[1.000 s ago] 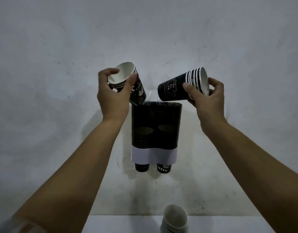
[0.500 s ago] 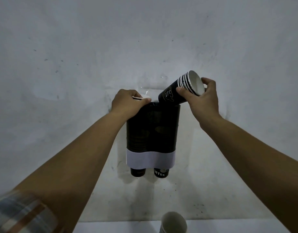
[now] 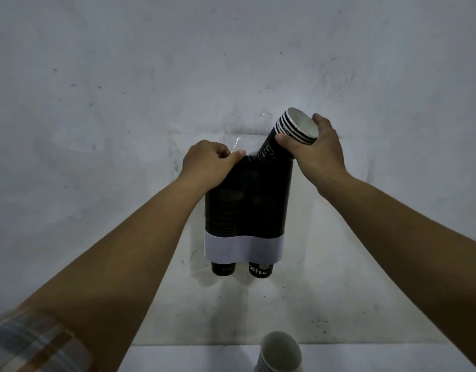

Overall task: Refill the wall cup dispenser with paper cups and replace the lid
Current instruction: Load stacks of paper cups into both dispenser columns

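Note:
The dark double-tube cup dispenser (image 3: pixel 247 205) with a white lower band hangs on the wall, and two cup bottoms (image 3: pixel 260 271) poke out beneath it. My right hand (image 3: pixel 316 154) grips a tilted stack of black paper cups (image 3: pixel 290 127) with white rims. The stack's bottom end dips into the dispenser's right opening. My left hand (image 3: pixel 207 163) is closed over the top left opening, thumb along the front rim. The stack it carried is sunk into the left tube and hidden under its fingers. No lid is visible.
Another stack of paper cups (image 3: pixel 281 353) stands on the white table (image 3: pixel 177 358) below, right of centre. A crinkled clear plastic piece (image 3: pixel 238 135) sticks to the grey wall just above the dispenser.
My left hand lowered its cups into the left tube and stays on top. My right hand swung its stack from lying sideways to bottom-down and into the right opening.

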